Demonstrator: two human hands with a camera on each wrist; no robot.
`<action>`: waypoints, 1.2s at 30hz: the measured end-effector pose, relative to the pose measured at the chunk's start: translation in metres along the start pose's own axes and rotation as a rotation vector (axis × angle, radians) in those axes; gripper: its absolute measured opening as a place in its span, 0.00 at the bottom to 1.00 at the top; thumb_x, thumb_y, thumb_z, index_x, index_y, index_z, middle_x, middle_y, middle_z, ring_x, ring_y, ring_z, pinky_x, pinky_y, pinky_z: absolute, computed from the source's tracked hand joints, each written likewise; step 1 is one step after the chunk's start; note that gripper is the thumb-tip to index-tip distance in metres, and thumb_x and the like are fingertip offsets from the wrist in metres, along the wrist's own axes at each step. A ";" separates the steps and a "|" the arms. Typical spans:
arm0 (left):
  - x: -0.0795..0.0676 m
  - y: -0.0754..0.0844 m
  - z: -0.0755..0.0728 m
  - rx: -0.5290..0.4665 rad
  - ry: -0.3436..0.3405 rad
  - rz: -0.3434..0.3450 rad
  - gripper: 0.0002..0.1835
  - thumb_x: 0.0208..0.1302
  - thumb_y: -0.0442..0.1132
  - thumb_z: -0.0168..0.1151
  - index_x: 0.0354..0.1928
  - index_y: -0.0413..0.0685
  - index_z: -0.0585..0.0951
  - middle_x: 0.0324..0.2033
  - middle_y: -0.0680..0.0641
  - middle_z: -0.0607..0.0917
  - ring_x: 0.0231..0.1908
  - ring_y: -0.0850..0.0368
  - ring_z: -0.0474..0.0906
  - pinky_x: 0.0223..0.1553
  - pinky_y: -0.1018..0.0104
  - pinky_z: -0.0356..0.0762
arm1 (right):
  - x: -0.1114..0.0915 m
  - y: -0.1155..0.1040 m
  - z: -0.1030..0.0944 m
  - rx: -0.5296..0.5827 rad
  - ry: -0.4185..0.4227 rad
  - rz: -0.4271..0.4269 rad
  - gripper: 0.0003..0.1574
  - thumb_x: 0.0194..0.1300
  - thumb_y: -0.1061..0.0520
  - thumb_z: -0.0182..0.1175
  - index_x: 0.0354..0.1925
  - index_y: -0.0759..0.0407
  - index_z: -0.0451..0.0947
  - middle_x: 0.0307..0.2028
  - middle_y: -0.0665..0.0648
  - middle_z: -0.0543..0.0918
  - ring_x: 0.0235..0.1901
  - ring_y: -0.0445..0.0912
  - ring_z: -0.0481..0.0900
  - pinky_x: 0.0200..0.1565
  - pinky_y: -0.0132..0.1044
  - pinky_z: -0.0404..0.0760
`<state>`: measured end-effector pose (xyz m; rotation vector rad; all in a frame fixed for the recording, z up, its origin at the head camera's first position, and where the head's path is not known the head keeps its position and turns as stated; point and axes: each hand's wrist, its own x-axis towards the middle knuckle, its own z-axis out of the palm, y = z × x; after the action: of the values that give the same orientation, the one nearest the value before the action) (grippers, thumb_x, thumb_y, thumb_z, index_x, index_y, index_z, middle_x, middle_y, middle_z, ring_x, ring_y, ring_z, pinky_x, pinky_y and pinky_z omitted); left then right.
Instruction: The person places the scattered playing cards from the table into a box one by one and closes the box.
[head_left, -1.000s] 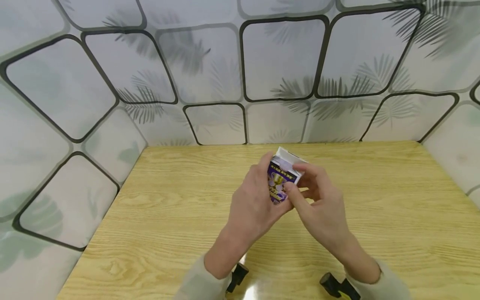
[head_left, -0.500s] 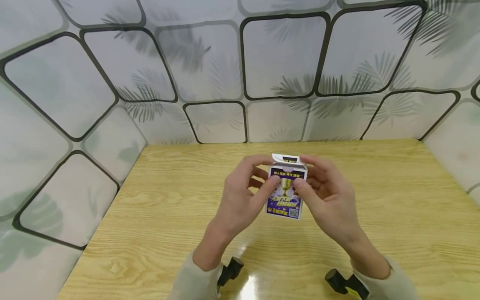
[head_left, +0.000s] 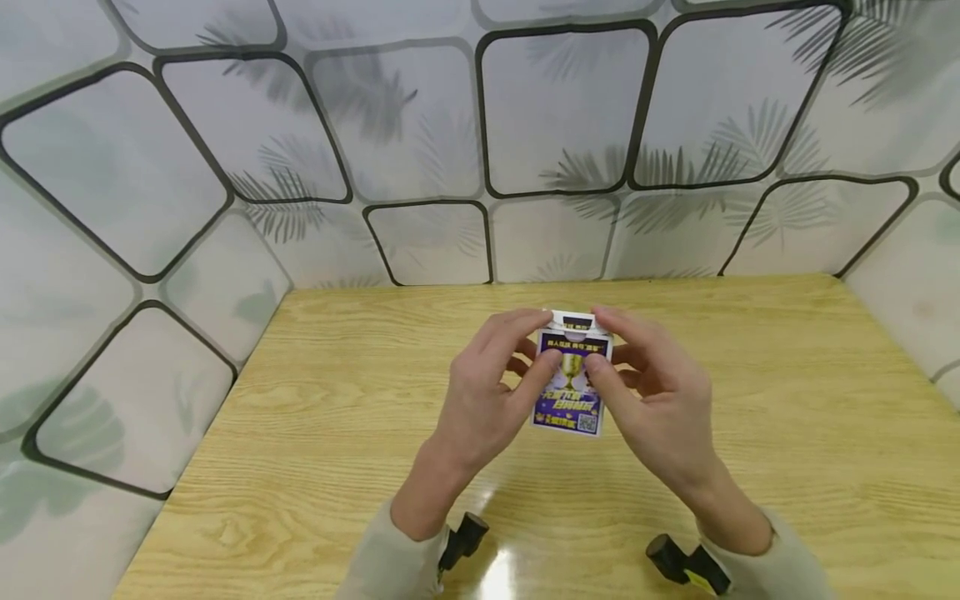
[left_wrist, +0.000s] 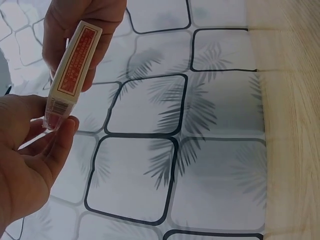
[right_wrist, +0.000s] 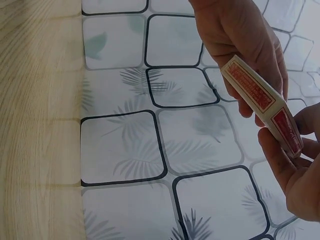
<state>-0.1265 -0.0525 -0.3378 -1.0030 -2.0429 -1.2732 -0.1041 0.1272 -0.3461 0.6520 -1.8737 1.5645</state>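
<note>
A small playing-card box (head_left: 567, 402) is held up over the table between both hands in the head view. Its face is purple with a gold trophy and a QR code, and the printing looks upside down. At its top, the white flap (head_left: 558, 318) lies folded over toward the opening. My left hand (head_left: 480, 387) grips the left side, thumb on the front and index finger at the flap. The right hand (head_left: 663, 387) mirrors this grip. Red-panelled narrow sides of the card box (left_wrist: 77, 62) show in both wrist views. What is inside is hidden.
A light wood-grain table (head_left: 315, 400) lies beneath the hands. Behind it and along the sides rise pale walls (head_left: 566, 117) with dark rounded outlines and leaf patterns. Black devices (head_left: 462, 540) are strapped to both wrists.
The card box has turned from a tilt to face the head camera squarely. My left hand has shifted to its left side. The raised flap has come down over the top.
</note>
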 end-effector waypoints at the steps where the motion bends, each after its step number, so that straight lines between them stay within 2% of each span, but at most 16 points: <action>1: 0.000 0.000 0.000 0.003 0.003 0.006 0.20 0.64 0.28 0.65 0.56 0.35 0.75 0.50 0.38 0.80 0.34 0.54 0.81 0.34 0.78 0.80 | 0.000 0.000 0.000 -0.006 0.000 -0.003 0.29 0.57 0.80 0.61 0.58 0.71 0.77 0.52 0.61 0.82 0.32 0.41 0.82 0.32 0.27 0.83; 9: 0.000 0.000 0.001 0.034 0.015 0.040 0.20 0.62 0.28 0.67 0.55 0.34 0.75 0.49 0.37 0.81 0.34 0.53 0.82 0.35 0.78 0.80 | 0.000 0.001 -0.002 -0.038 -0.003 -0.023 0.29 0.56 0.80 0.61 0.57 0.72 0.78 0.57 0.59 0.81 0.36 0.39 0.82 0.34 0.26 0.83; 17: -0.001 -0.001 0.002 0.052 0.019 0.030 0.17 0.62 0.28 0.67 0.52 0.32 0.78 0.50 0.37 0.80 0.33 0.54 0.80 0.36 0.80 0.79 | 0.000 0.001 -0.002 -0.066 -0.007 -0.033 0.26 0.56 0.79 0.62 0.54 0.74 0.79 0.58 0.58 0.81 0.38 0.37 0.83 0.34 0.25 0.83; 25: -0.001 -0.001 0.003 0.087 0.008 0.043 0.16 0.61 0.27 0.67 0.50 0.32 0.79 0.49 0.37 0.79 0.32 0.55 0.79 0.36 0.81 0.79 | -0.001 0.001 -0.002 -0.083 -0.001 -0.030 0.27 0.53 0.81 0.63 0.53 0.74 0.80 0.56 0.60 0.82 0.37 0.37 0.83 0.33 0.25 0.83; 32: -0.002 -0.001 0.003 0.075 0.006 0.036 0.16 0.61 0.27 0.68 0.50 0.32 0.78 0.49 0.37 0.79 0.32 0.55 0.79 0.36 0.80 0.79 | -0.001 0.003 -0.001 -0.073 0.009 -0.094 0.24 0.54 0.78 0.62 0.52 0.74 0.81 0.55 0.58 0.82 0.36 0.36 0.83 0.34 0.23 0.82; 36: -0.002 0.000 0.003 0.069 0.008 0.033 0.17 0.61 0.27 0.68 0.51 0.32 0.77 0.48 0.37 0.79 0.32 0.55 0.79 0.36 0.80 0.79 | -0.001 0.003 -0.002 -0.103 -0.002 -0.073 0.26 0.54 0.79 0.63 0.53 0.73 0.81 0.55 0.60 0.82 0.37 0.36 0.82 0.33 0.23 0.82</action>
<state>-0.1259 -0.0501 -0.3407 -0.9949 -2.0412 -1.1800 -0.1051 0.1295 -0.3491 0.6678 -1.8965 1.4119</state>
